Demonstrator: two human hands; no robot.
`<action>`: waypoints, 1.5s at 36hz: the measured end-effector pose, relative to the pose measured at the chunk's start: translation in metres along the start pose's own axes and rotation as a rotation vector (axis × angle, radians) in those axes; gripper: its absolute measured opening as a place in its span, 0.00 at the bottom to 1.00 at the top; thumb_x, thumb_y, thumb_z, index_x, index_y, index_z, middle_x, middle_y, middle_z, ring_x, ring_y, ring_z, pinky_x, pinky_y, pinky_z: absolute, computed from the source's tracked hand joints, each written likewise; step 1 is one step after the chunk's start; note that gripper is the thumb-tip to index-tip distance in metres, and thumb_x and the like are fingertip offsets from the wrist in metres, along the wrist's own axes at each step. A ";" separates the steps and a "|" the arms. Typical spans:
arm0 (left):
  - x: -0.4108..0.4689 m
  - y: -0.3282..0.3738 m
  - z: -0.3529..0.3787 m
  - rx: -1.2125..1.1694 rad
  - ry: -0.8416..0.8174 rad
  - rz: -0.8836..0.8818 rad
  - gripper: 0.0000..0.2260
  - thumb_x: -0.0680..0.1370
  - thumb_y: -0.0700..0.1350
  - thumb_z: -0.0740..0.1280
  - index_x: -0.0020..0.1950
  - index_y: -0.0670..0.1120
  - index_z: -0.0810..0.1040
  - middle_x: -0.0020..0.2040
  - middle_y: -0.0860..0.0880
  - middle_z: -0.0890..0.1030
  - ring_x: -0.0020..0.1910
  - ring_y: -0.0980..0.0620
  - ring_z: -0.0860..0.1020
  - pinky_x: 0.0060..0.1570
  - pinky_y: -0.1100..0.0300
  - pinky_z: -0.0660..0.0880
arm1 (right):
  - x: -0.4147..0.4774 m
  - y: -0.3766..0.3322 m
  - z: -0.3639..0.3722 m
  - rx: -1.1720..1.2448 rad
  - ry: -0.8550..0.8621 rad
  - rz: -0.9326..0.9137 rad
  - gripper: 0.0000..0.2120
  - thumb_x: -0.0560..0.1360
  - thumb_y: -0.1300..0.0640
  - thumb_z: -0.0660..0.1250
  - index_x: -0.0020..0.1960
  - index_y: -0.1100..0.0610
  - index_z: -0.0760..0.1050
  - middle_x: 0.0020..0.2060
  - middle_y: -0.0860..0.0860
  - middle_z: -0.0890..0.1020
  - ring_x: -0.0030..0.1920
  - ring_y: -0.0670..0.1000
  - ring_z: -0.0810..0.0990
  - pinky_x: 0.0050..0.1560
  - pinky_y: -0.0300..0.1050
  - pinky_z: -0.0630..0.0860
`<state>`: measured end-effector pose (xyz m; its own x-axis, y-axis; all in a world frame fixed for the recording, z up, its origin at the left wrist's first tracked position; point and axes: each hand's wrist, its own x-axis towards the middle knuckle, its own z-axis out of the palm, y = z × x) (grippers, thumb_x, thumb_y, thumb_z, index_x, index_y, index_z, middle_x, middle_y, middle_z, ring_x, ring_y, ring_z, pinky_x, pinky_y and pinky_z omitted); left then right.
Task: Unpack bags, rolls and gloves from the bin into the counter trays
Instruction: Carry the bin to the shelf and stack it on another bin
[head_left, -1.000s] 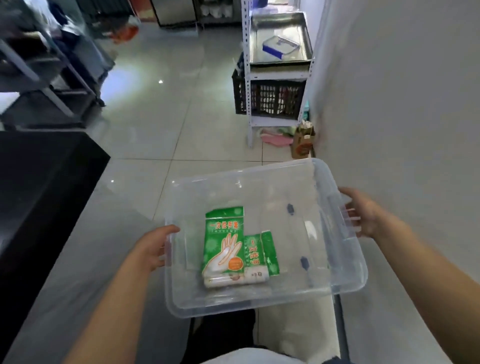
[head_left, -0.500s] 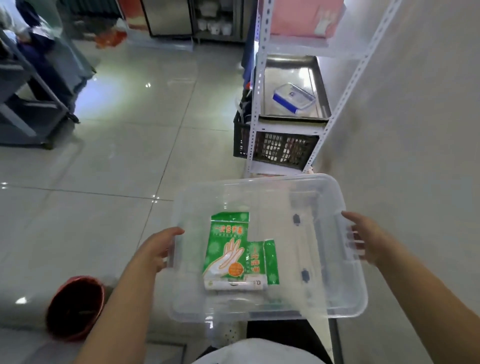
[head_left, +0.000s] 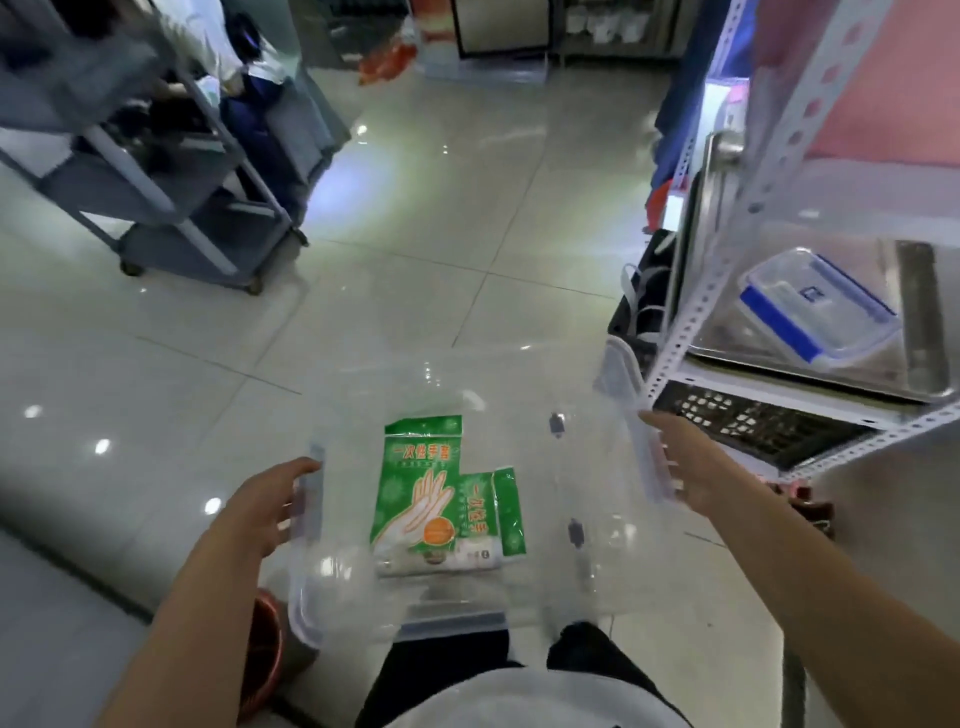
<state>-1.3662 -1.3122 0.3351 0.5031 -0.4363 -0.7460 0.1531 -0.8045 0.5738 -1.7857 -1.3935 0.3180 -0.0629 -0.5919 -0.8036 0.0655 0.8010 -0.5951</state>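
Observation:
I carry a clear plastic bin (head_left: 618, 395) in front of my waist, above the tiled floor. My left hand (head_left: 265, 506) grips its left rim and my right hand (head_left: 680, 462) grips its right rim. Inside, on the bottom, lies a green pack of disposable gloves (head_left: 418, 488) printed with a white hand. A second, smaller green pack (head_left: 493, 512) lies beside it on the right. A white roll (head_left: 467, 556) rests across their near ends.
A white metal shelf rack (head_left: 691, 306) stands close on the right, holding a steel tray (head_left: 914, 332) with a blue-lidded box (head_left: 815, 312); a black crate (head_left: 748, 421) sits below. A grey cart (head_left: 171, 171) stands far left. A red bucket (head_left: 267, 654) is near my left leg.
I have turned left with the bin: the wall has left the view, the shelf rack now sits at my right, and the grey cart appears. Both hands keep their grip.

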 end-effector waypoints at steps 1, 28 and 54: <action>0.008 0.012 -0.003 -0.018 0.025 -0.003 0.12 0.77 0.46 0.69 0.57 0.44 0.74 0.43 0.46 0.73 0.40 0.49 0.73 0.36 0.55 0.71 | 0.013 -0.017 0.012 -0.023 -0.015 0.001 0.12 0.79 0.49 0.65 0.45 0.58 0.75 0.38 0.54 0.77 0.36 0.53 0.75 0.34 0.45 0.68; 0.339 0.531 0.170 0.083 -0.242 0.166 0.11 0.77 0.48 0.69 0.58 0.49 0.76 0.55 0.45 0.77 0.54 0.45 0.75 0.56 0.51 0.72 | 0.287 -0.428 0.145 0.250 0.300 -0.059 0.15 0.70 0.47 0.69 0.47 0.59 0.76 0.37 0.54 0.75 0.35 0.53 0.74 0.38 0.45 0.72; 0.520 0.970 0.589 0.661 -0.525 0.294 0.05 0.76 0.44 0.67 0.51 0.51 0.76 0.42 0.48 0.73 0.39 0.50 0.72 0.36 0.58 0.70 | 0.586 -0.675 0.075 0.777 0.690 0.069 0.33 0.65 0.44 0.70 0.66 0.57 0.73 0.53 0.54 0.77 0.47 0.54 0.77 0.48 0.50 0.77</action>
<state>-1.4572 -2.5566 0.3045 -0.0341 -0.6588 -0.7515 -0.5241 -0.6284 0.5747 -1.7925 -2.2877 0.2475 -0.5748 -0.1706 -0.8003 0.6985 0.4073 -0.5884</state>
